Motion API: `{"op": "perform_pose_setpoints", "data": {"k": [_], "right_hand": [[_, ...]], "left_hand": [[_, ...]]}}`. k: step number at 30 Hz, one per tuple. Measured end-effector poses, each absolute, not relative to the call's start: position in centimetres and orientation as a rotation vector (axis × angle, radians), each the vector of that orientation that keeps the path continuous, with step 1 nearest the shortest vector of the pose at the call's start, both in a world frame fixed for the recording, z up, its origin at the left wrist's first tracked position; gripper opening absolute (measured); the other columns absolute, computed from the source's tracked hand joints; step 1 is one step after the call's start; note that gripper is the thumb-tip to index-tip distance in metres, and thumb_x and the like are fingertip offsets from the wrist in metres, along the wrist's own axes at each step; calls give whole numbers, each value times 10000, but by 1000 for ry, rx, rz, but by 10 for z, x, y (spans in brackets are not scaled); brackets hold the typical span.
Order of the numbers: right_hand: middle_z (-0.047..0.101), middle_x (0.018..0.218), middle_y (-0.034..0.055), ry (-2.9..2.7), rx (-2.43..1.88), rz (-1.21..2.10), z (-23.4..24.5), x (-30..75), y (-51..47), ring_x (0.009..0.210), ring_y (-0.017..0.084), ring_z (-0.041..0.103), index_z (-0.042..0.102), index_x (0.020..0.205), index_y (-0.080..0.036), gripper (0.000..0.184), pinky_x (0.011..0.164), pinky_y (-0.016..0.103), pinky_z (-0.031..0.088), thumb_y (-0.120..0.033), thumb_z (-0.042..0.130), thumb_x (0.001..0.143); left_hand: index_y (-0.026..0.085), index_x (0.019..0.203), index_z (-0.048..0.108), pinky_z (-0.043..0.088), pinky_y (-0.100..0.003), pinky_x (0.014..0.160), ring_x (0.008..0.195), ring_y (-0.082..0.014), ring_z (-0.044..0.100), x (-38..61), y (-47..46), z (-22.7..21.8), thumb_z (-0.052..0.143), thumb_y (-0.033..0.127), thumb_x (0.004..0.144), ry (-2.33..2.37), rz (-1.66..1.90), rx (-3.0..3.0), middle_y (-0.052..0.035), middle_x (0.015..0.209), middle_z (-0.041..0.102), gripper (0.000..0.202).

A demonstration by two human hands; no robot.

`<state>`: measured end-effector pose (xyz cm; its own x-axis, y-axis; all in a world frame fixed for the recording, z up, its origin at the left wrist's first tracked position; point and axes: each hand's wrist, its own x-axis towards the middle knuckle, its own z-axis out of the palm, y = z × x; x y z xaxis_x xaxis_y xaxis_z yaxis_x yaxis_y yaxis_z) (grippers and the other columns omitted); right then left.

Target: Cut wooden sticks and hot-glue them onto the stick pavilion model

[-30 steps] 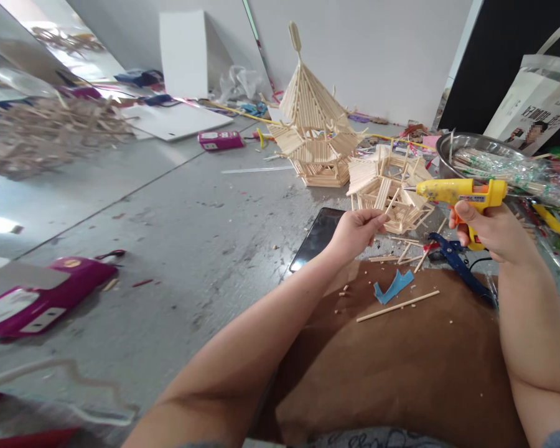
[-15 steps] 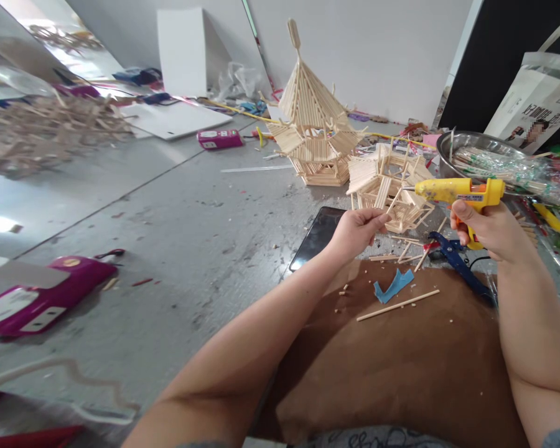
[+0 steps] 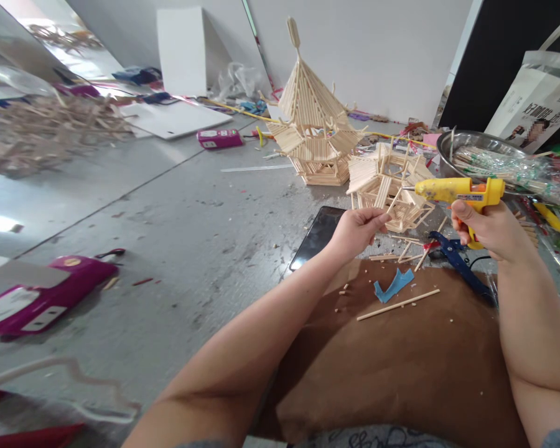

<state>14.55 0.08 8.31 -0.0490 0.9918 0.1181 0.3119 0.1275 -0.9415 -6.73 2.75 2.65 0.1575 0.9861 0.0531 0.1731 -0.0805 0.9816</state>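
My right hand (image 3: 492, 230) is wrapped round a yellow hot-glue gun (image 3: 457, 190), its nozzle pointing left at a thin wooden stick (image 3: 394, 199). My left hand (image 3: 357, 229) pinches that stick at its lower end, fingers closed. Both hands hover just in front of a low, half-built stick structure (image 3: 386, 190) on the grey floor. Behind it stands a taller pagoda-like stick tower (image 3: 312, 121). A brown board (image 3: 396, 354) lies under my arms with a long stick (image 3: 397, 305) and a blue scrap (image 3: 392, 286) on it.
A dark phone (image 3: 316, 238) lies left of my left hand and blue cutters (image 3: 457, 261) lie under the right. A metal bowl (image 3: 476, 152) with wrapped sticks sits at the right, beside a white bag (image 3: 539, 93). Magenta boxes (image 3: 42, 295) and a stick heap (image 3: 46, 127) lie left.
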Motion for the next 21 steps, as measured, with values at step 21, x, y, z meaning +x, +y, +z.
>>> {"op": "perform_pose_setpoints", "data": {"k": [21], "right_hand": [[439,456,-53,-1538,-1354,926,80,146,3,330,59,391,484,644,-195,335,333,221,333,-504,614,651]], "left_hand": [[162,638,611,280,-154,350,341,-15,357,-67,27,27,578,269,712,1151,1085,1409,15,541,570,134]]}}
